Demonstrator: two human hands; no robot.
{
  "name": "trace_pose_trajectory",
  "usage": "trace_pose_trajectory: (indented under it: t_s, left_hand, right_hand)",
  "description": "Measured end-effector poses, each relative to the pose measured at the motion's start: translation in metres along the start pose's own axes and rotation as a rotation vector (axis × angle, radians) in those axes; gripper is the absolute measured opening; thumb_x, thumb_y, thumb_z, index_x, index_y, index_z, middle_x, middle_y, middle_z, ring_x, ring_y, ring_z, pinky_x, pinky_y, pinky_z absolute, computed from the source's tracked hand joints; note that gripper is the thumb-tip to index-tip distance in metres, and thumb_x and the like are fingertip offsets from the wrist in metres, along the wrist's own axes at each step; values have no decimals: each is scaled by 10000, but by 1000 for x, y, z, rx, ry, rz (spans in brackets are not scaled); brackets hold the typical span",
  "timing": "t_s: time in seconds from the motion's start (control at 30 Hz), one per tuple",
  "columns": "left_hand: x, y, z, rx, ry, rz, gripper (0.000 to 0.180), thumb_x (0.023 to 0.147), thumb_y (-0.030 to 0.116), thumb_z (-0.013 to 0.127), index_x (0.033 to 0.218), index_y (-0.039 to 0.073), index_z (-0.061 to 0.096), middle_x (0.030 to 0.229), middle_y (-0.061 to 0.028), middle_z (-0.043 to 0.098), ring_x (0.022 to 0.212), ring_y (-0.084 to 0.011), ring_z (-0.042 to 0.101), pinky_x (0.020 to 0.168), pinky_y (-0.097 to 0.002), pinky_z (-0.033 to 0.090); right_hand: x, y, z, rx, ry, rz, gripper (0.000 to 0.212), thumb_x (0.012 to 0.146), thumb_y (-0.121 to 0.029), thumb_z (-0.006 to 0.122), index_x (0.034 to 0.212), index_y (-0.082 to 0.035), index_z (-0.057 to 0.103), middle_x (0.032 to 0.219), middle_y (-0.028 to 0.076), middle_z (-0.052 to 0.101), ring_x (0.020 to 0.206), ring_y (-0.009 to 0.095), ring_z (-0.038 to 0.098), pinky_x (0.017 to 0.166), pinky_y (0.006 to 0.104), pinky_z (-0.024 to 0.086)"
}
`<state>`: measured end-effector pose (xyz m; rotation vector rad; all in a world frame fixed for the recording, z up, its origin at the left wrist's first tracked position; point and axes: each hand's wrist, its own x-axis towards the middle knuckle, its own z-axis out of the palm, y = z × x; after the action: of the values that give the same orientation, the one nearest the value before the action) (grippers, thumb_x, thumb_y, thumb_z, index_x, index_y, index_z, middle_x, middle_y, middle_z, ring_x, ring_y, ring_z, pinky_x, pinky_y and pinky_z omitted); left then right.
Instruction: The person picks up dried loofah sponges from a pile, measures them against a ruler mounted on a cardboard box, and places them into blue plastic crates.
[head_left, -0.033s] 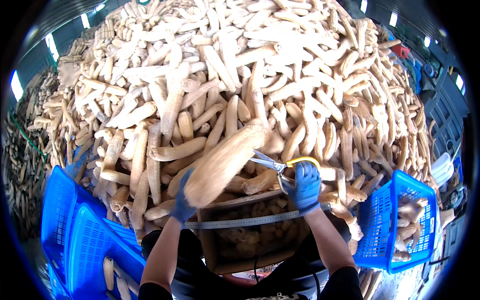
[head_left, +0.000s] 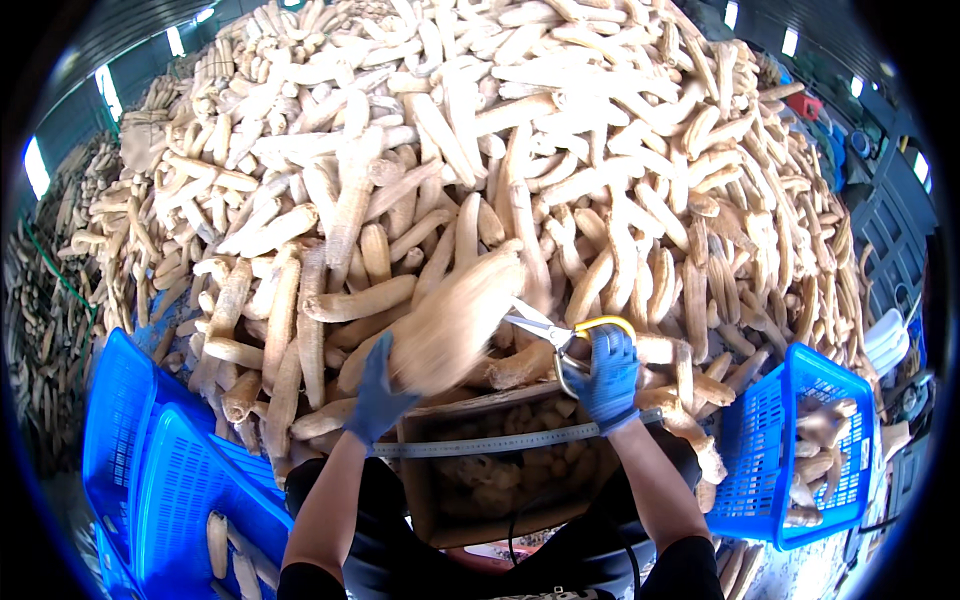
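A great heap (head_left: 400, 190) of long, tan, gourd-like pieces filled most of the view, piled loosely at many angles and rising well above the hands. Blue plastic crates (head_left: 165, 470) stood together at the lower left, with a few tan pieces low among them. At the right, tilted slightly, a single blue basket (head_left: 745, 470) held several short, pale chunks (head_left: 825, 440). Between the person's dark-clad legs (head_left: 370, 515) sat an open brown box (head_left: 520, 530) partly filled with small pieces, shadowed inside. A pale measuring strip (head_left: 500, 443) curved across it from side to side. Above the box's far edge, in front of the heap and between the two hands, was one thick tan piece (head_left: 455, 325), slanting up to the right. The blue-gloved left hand (head_left: 378, 400) was at its lower end, thumb and fingers spread wide; the piece was too blurred to tell whether they had hold of it. The right hand (head_left: 605, 380), also blue-gloved, was curled around the yellow-edged handles of the scissors (head_left: 558, 336), whose parted blades pointed left toward the piece.
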<state>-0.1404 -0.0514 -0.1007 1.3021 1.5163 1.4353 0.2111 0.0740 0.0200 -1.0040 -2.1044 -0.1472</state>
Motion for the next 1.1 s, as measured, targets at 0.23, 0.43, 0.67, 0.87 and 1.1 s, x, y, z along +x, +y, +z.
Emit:
trace_pose_trajectory:
  t_s: [0.23, 0.43, 0.67, 0.87, 1.1]
  left_hand:
    - [3, 102, 19, 143, -122, 94, 1022, 689, 260, 785, 1430, 9, 127, 1426, -159, 270, 1306, -234, 294, 1082, -331, 239]
    - [-9, 112, 43, -46, -153, 15, 979, 677, 240, 794, 1417, 20, 191, 1401, -176, 315, 1282, -247, 334, 1057, -342, 292]
    - [-7, 113, 38, 598, 249, 396, 891, 668, 259, 794, 1367, 6, 302, 1289, -180, 443, 1193, -283, 440, 991, -369, 372]
    - [-8, 112, 25, -441, -85, -230, 716, 791, 288, 695, 1352, 15, 345, 1226, -88, 504, 1123, -198, 485, 961, -316, 390]
    - [-15, 89, 14, -595, -114, -255, 496, 919, 310, 530, 1314, 33, 413, 1197, -55, 527, 1100, -126, 492, 942, -265, 396]
  right_hand:
    - [-22, -11, 0, 1241, -384, 647, 381, 819, -162, 668, 1140, -23, 518, 923, 15, 532, 812, 93, 494, 732, 232, 422]
    - [-31, -8, -1, 1608, -486, 649, 323, 904, -207, 562, 1166, -25, 509, 874, -11, 526, 778, 57, 480, 706, 191, 412]
    - [-38, 10, 5, 1345, -684, 836, 384, 892, -350, 565, 1096, -26, 529, 892, 40, 592, 778, 94, 561, 649, 224, 481]
    - [-51, 26, 11, 1357, -529, 881, 469, 896, -429, 527, 1103, -8, 528, 970, 79, 597, 763, 134, 591, 616, 262, 516]
    - [-34, 50, -4, 1519, -111, 918, 442, 931, -421, 465, 1097, -16, 527, 967, 90, 607, 722, 134, 611, 610, 259, 520]
